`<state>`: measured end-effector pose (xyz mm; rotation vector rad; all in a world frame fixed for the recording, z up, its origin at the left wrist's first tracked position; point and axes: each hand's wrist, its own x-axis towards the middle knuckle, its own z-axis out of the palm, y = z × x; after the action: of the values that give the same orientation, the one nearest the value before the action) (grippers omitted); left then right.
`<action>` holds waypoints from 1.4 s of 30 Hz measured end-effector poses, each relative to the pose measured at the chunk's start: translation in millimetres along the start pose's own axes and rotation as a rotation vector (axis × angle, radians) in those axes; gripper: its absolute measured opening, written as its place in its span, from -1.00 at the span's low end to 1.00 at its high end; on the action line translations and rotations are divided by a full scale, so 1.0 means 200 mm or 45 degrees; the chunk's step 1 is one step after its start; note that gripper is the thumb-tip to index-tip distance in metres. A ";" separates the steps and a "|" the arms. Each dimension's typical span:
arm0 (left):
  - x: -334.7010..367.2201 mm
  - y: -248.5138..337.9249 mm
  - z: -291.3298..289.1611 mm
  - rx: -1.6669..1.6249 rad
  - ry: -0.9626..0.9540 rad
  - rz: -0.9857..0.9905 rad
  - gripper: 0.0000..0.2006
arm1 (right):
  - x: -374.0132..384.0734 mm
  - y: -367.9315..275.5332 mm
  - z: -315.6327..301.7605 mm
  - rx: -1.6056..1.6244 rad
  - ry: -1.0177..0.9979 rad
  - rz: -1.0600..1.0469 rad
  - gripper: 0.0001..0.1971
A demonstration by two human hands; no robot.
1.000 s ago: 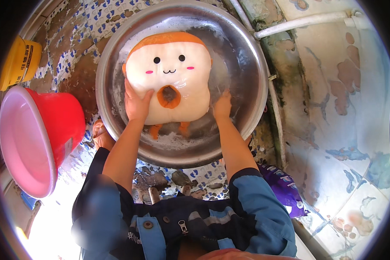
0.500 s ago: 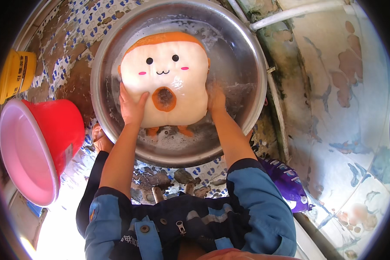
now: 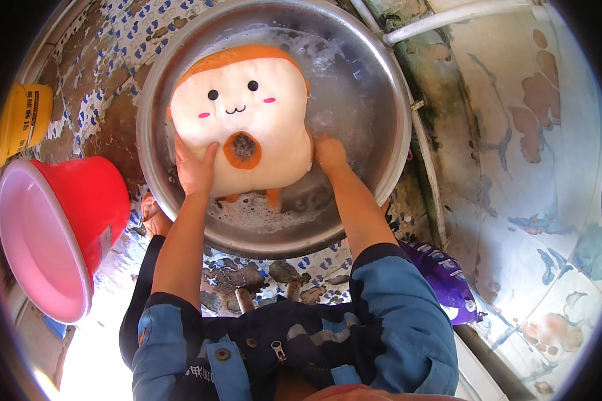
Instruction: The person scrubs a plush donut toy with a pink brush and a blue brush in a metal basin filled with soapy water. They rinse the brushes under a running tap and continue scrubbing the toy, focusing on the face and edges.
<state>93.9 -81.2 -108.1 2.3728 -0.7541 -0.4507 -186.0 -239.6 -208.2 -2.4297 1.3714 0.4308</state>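
A bread-slice-shaped plush cushion [image 3: 261, 134], cream with an orange top edge, a small smiling face and a brown-centred orange ring, lies face up in a wide metal basin [image 3: 394, 134] of sudsy water. My left hand [image 3: 195, 168] grips its lower left side, thumb lying on the front by the ring and fingers along the edge. At its right side, my right hand [image 3: 330, 154] is closed at the cushion's edge. The fingertips of that hand are partly hidden. Two small orange feet stick out at the cushion's bottom.
To the left, a red bucket [image 3: 107, 194] lies tipped beside a pink rim, with a yellow bucket [image 3: 37, 117] behind it. A purple bag [image 3: 441, 277] sits right of my knees. White pipes [image 3: 461, 20] run along the stained tiled wall [image 3: 515, 200].
The cushion has shifted left and slightly up in the basin, tilting a little counterclockwise. My left hand has moved left with it, and my right fingers have curled in at its side.
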 end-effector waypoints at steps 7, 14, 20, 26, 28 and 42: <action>-0.03 -0.05 0.01 -0.076 0.040 -0.043 -0.06 | -0.07 -0.09 0.02 0.681 0.528 0.235 -0.54; -0.08 0.02 -0.12 0.020 -0.165 -0.302 -0.07 | -0.11 -0.12 -0.18 0.740 -0.106 0.573 -0.58; -0.14 0.15 -0.28 0.279 -0.225 -0.399 -0.10 | -0.27 -0.03 -0.91 2.062 -0.274 0.373 -0.64; -0.24 0.34 -0.37 -0.275 -0.149 -0.008 -0.48 | -0.57 -0.18 -1.51 2.070 -0.462 -0.245 -0.70; -0.27 0.56 -0.45 -0.729 -0.305 0.120 -0.58 | -0.71 -0.26 -1.69 1.934 -0.427 -0.299 -0.70; -0.67 1.22 -1.07 -1.737 -0.780 0.289 -0.74 | -1.38 -0.51 -1.92 1.342 -0.184 -0.575 -0.78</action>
<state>-7.5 -65.3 227.3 0.8603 -0.6155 -1.1472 -195.3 -136.8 265.1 -1.6662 0.6546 -0.2031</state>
